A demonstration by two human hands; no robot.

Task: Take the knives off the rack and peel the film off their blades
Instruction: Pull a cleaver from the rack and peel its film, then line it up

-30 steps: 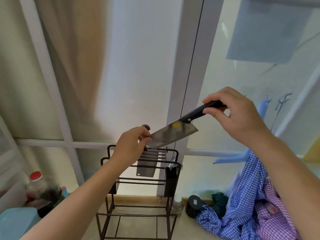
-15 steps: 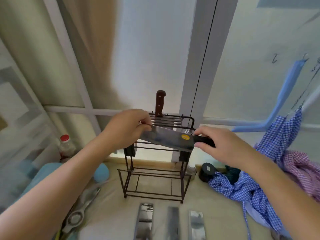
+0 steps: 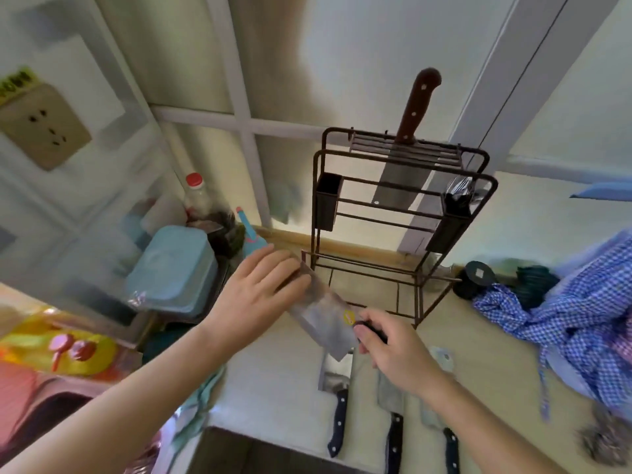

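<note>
A cleaver (image 3: 325,318) with a yellow sticker and a black handle is held low in front of the dark wire rack (image 3: 400,234). My right hand (image 3: 393,350) grips its handle. My left hand (image 3: 260,289) pinches the far end of its blade, fingers closed on it. One brown-handled cleaver (image 3: 407,145) still stands in the rack's top slots. Three dark-handled knives (image 3: 393,419) lie side by side on the counter below my hands.
A blue checked cloth (image 3: 574,319) is heaped on the counter at right. A light blue box (image 3: 171,268) and a red-capped bottle (image 3: 196,196) stand at left. A black round object (image 3: 478,278) sits beside the rack. The counter's front edge runs just below the knives.
Both hands have brought the cleaver down from above the rack to just over the counter. The view has tilted down, showing the three laid-out knives in full.
</note>
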